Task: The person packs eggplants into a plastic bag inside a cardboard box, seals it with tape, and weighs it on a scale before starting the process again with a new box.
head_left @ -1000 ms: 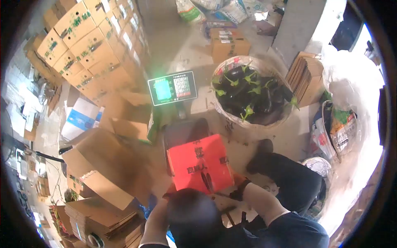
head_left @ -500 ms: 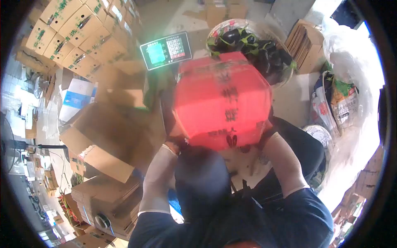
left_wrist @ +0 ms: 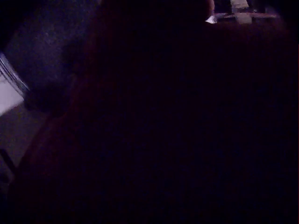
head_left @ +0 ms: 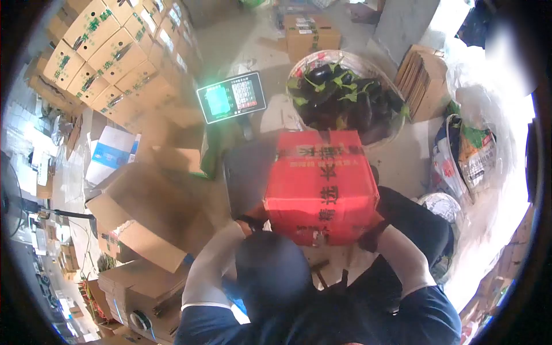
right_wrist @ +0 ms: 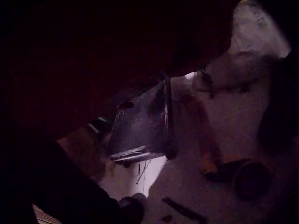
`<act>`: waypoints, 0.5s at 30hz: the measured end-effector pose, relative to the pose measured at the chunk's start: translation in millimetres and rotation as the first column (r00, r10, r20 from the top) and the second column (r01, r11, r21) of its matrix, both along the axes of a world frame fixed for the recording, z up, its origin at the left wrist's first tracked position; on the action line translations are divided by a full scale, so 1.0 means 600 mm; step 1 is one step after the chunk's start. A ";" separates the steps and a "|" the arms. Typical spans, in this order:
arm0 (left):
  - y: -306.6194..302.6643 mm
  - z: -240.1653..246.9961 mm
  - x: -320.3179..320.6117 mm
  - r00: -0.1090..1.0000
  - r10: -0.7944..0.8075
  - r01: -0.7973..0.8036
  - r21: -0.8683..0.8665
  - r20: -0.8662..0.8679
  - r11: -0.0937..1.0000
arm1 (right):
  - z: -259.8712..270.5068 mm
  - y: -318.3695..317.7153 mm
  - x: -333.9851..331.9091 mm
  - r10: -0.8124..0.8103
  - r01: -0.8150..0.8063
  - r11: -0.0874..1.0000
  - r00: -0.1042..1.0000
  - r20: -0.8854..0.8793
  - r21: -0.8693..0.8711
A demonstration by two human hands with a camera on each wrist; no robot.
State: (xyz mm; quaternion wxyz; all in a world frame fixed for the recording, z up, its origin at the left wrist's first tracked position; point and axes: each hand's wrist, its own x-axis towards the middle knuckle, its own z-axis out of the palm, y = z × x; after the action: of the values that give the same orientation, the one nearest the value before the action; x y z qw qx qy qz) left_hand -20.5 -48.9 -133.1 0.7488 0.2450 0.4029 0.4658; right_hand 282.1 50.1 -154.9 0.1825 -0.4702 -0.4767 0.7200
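A red cardboard box (head_left: 322, 184) with black printed characters is held in front of the body in the head view. My left hand (head_left: 257, 214) grips its lower left side and my right hand (head_left: 374, 231) its lower right corner; the fingertips are hidden by the box. Just left of the box shows the dark platform of a scale (head_left: 244, 172), with a lit green display (head_left: 232, 98) behind it. In the right wrist view the box's dark underside (right_wrist: 93, 60) hangs above the scale platform (right_wrist: 140, 119). The left wrist view is almost black.
A round basket of eggplants (head_left: 356, 103) stands beyond the box. Open cardboard boxes (head_left: 138, 230) and flattened cartons (head_left: 138, 293) lie at the left, below stacked cartons (head_left: 109, 52). Folded cardboard (head_left: 422, 83) and filled bags (head_left: 477, 152) are at the right.
The red box was over the scale one second ago, was then raised and brought right, and is now lower, to the right of the platform. Both hands moved along with it.
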 end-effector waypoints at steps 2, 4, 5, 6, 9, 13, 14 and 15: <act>0.020 -0.008 0.002 0.997 -0.042 0.043 0.014 -0.070 0.999 | 0.005 0.016 0.000 -0.007 0.007 1.000 1.000 -0.004 -0.008; 0.048 -0.035 0.002 0.993 -0.045 0.046 0.006 -0.106 0.999 | 0.014 0.048 -0.003 -0.017 0.018 1.000 1.000 -0.013 0.005; 0.087 -0.047 0.008 0.954 0.039 -0.028 -0.039 0.297 0.999 | 0.021 0.065 -0.008 -0.021 0.021 1.000 1.000 -0.018 0.016; 0.094 -0.052 0.009 0.962 0.037 -0.028 -0.035 0.270 0.999 | 0.026 0.079 -0.015 -0.023 0.024 0.999 0.999 -0.024 0.027; 0.095 -0.039 0.020 0.987 0.006 0.001 -0.042 0.161 0.999 | 0.039 0.110 -0.030 -0.019 0.021 0.999 0.999 -0.048 0.039; 0.057 -0.033 0.007 0.992 -0.004 0.016 -0.093 0.128 0.996 | 0.032 0.099 -0.026 -0.015 0.015 1.000 0.997 -0.073 -0.002; 0.053 -0.034 0.005 0.992 -0.006 0.020 -0.105 0.129 0.994 | 0.028 0.092 -0.022 -0.015 0.014 1.000 0.997 -0.073 -0.014; 0.053 -0.036 0.006 0.992 -0.003 0.018 -0.114 0.130 0.993 | 0.025 0.087 -0.016 -0.021 0.019 0.999 0.997 -0.075 -0.030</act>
State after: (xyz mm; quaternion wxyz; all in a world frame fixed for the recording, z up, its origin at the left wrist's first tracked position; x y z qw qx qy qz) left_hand -16.9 -16.8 -154.5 0.7887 0.1729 0.3783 0.4527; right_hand 272.5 102.5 -139.7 0.2007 -0.4499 -0.4543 0.7422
